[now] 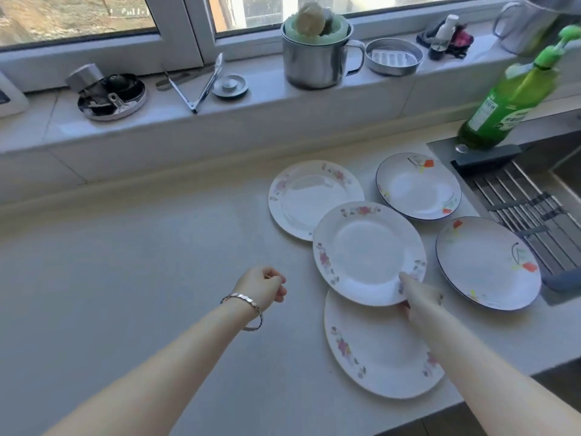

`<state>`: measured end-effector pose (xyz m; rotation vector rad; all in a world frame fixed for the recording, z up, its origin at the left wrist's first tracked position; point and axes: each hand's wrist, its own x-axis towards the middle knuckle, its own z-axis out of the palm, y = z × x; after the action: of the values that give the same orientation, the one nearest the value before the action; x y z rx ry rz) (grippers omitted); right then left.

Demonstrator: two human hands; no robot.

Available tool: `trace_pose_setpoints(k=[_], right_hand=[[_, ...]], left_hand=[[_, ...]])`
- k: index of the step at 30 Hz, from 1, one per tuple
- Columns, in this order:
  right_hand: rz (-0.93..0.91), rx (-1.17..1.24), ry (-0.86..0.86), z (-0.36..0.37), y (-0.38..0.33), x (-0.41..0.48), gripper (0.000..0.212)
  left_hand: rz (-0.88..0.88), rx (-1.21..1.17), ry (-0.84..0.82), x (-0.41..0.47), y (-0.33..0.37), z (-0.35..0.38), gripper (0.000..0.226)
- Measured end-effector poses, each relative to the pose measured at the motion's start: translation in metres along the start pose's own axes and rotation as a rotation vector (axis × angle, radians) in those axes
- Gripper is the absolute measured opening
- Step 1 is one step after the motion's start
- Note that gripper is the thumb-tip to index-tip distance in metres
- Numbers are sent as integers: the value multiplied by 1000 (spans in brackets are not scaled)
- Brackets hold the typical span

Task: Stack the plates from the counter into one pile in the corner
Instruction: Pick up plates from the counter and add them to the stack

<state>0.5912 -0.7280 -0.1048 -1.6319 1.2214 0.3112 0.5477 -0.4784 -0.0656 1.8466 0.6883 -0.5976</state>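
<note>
Well, the middle plate (367, 250), round white glazed china with pink flowers along its broad rim, was pinched at its near edge by the right hand (419, 298). The thumb lay on top and the fingers were tucked under, I'd say because so shallow and slick a rim offers no other purchase. It overlapped two matching pieces, the far plate (308, 196) and the near plate (377, 350), so no pile looked built yet.

The left hand (262, 286), a silver bangle (248, 305) at its wrist, hovered over the pale, smooth counter (141, 262). Its fingers were loosely curled round nothing, likely ready to steady things.

To the right lay a far blue-edged dish (418, 185) and a near blue-edged dish (487, 262), deeper, white, with orange blooms. The nearer one seemed to reach over the ribbed steel sink rack (518, 199). A green plastic bottle (509, 102) stood beyond.
</note>
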Motion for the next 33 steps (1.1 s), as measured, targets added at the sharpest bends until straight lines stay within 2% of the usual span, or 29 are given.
trace_pose_setpoints(k=[3,5,8,12,14,16,17,19,21,22,24,26,28,33], right_hand=[[21,72,-75,1,1,8,56],[31,69,-100,1,2,11,61],[-30,77,-171,-3,0,17,41],[-28,134,-276,-6,0,30,33],[5,234,-364,-5,3,32,47],[10,310,-430,-3,1,35,67],[2,350,-459,-1,-2,37,62],[-19,428,-500,1,-10,38,33],[-38,507,-519,2,-17,37,13],[-48,530,-528,2,-20,36,8],[-58,551,-538,3,-25,31,5],[-71,569,-551,2,-30,26,6],[-103,559,-565,1,-34,18,6],[-172,527,-621,4,-42,-11,10]], left_hand=[[-48,-38,-11,8,7,6,27],[-108,-95,-8,19,14,11,25],[-261,-378,21,48,29,18,13],[-399,-784,53,89,52,22,45],[-398,-864,82,105,61,26,41],[-387,-878,140,118,68,28,35],[-389,-865,173,127,67,29,37],[-379,-851,188,141,66,27,38],[-357,-866,198,151,65,22,24],[-336,-831,196,150,67,19,24],[-295,-800,225,143,67,12,33],[-255,-741,329,133,66,3,33],[-230,-747,378,115,64,-9,21],[-120,-851,457,56,41,-63,14]])
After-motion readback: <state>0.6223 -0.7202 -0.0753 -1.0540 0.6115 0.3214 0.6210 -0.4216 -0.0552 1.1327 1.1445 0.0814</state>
